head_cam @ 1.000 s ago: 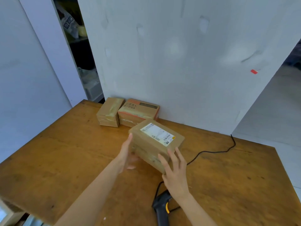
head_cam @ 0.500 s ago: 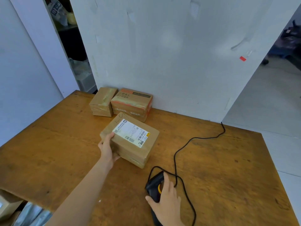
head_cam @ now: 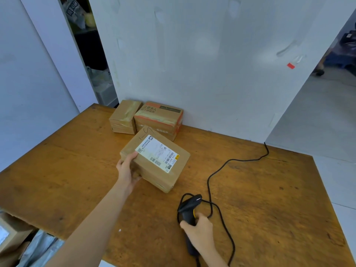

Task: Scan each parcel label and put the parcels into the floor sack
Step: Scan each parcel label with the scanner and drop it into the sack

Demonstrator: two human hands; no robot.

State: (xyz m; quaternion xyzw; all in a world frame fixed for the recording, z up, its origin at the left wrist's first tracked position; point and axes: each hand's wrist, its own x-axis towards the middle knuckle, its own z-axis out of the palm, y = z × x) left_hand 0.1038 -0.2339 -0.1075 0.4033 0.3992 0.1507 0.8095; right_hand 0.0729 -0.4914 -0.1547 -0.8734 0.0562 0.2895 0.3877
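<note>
A white wall panel (head_cam: 212,64) stands along the back edge of a wooden worktop (head_cam: 269,199). Below the worktop's near left corner show a cardboard box (head_cam: 9,234) and a pale plastic bag (head_cam: 38,249).

Near the middle of the worktop lies the brown parcel (head_cam: 154,170), label side up and turned at an angle to the edge. Just behind it, against the wall panel, two smaller boxes sit side by side: a plain taped box (head_cam: 124,118) on the left and a box with orange print (head_cam: 159,118) on the right.

A black cable (head_cam: 209,176) runs from the back edge, loops over the wood and ends at the black scanner (head_cam: 187,207), near the parcel's right front corner.

The left hand (head_cam: 128,170) grips the parcel's near left corner, thumb on top. The right hand (head_cam: 200,230) is curled round the scanner's handle.

The white label (head_cam: 157,152), with barcodes, covers much of the parcel's top. A small red tape piece (head_cam: 290,65) sticks to the wall panel at right.
</note>
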